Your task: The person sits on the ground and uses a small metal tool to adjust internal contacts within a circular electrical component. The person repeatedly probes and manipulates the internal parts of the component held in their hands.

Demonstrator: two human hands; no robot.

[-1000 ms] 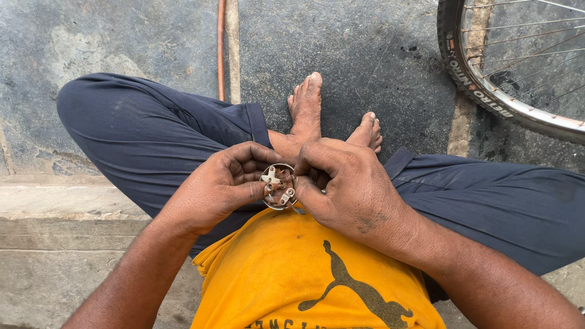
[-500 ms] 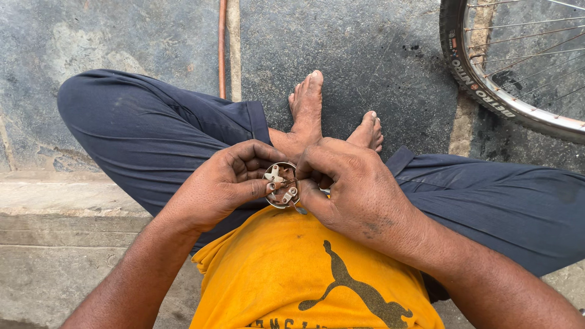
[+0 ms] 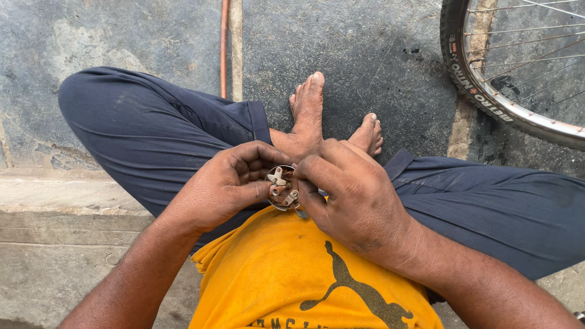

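Observation:
I sit cross-legged in dark blue trousers and a yellow shirt. A small round metal part (image 3: 281, 187) with pale terminal pieces and thin wires on its face is between both hands, above my lap. My left hand (image 3: 222, 183) cups it from the left, thumb along its lower edge. My right hand (image 3: 350, 198) closes on its right side, fingertips pressing at the rim; what the fingertips pinch is hidden.
A bicycle wheel (image 3: 487, 103) with a black tyre and spokes stands at the upper right. A thin copper-coloured pipe (image 3: 224, 45) runs up the grey stone floor. My bare feet (image 3: 317, 119) rest just beyond the hands. A concrete step edge (image 3: 55, 195) lies at left.
The hands and the round part stay almost in place; the fingers shift slightly on the part.

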